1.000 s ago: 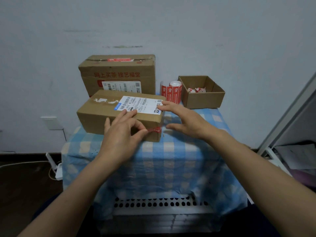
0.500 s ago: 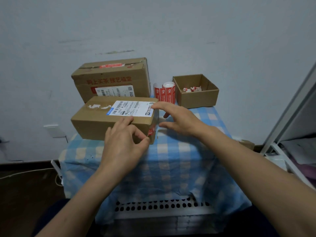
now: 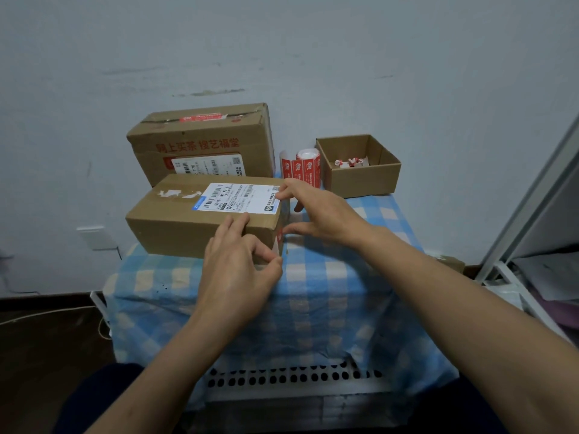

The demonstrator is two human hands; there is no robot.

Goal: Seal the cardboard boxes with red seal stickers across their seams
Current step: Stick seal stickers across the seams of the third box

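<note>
A closed cardboard box [image 3: 175, 220] with a white shipping label lies near me on the checked tablecloth [image 3: 329, 292]. A red seal sticker [image 3: 279, 235] sits on its right end face. My left hand [image 3: 238, 270] rests against the box's front face near the right corner, thumb and forefinger close together. My right hand [image 3: 319, 211] spans the right end, fingertips on the top corner and thumb by the sticker. Behind stands a taller box [image 3: 200, 142] with a red sticker [image 3: 202, 117] along its top seam. A roll of red stickers [image 3: 302, 167] stands to its right.
A small open cardboard box [image 3: 363, 180] holding red-and-white scraps sits at the back right of the table. A wall rises directly behind. A grey shelf frame [image 3: 532, 214] stands to the right, and a wall socket [image 3: 94, 238] is low on the left.
The near box has turned, so the red sticker now faces right on the end face. My left hand slid along the front face; my right hand closed in on the end.
</note>
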